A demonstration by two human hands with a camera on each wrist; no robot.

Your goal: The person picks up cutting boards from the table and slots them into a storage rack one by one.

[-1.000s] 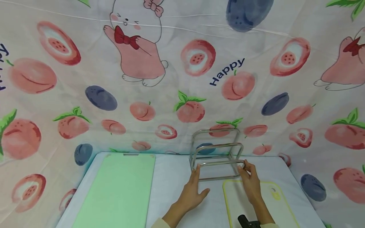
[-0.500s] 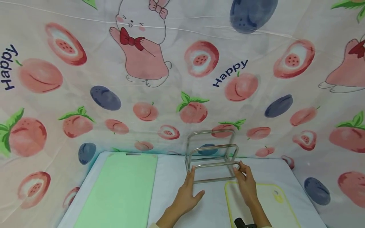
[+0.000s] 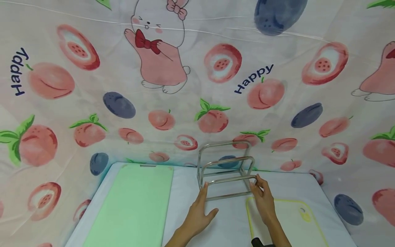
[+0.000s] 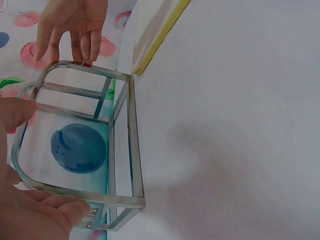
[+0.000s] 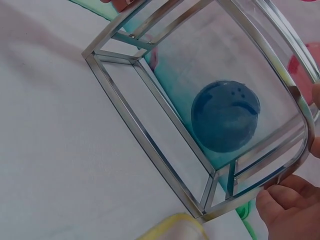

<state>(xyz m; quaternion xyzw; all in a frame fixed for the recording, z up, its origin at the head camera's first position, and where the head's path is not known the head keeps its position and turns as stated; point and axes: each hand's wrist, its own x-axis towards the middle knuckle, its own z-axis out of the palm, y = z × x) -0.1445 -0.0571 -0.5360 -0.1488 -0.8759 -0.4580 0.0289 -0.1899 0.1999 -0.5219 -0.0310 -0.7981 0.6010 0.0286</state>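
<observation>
A silver metal rack point(image 3: 231, 179) with several rounded upright loops stands on the white table near the back cloth. My left hand point(image 3: 197, 214) lays straight fingers against the rack's near left corner, its thumb held apart in the head view. At the opposite near corner, my right hand point(image 3: 263, 199) grips the rail between thumb and curled fingers. In the left wrist view the rack point(image 4: 133, 140) shows its base bars, with the left hand point(image 4: 40, 215) below its side. The right wrist view has the right hand's fingers point(image 5: 290, 210) bent around the side rail.
A green board point(image 3: 132, 206) lies flat on the left of the table. To the right lies a whitish board with a yellow rim point(image 3: 293, 219), close to the right forearm. A fruit-patterned cloth point(image 3: 172, 103) rises behind and at both sides. A black device point(image 3: 257, 243) sits at the right wrist.
Both hands and the rack have shifted left across the table, away from the yellow-rimmed board. The head view has turned slightly left. Neither hand's hold has visibly changed.
</observation>
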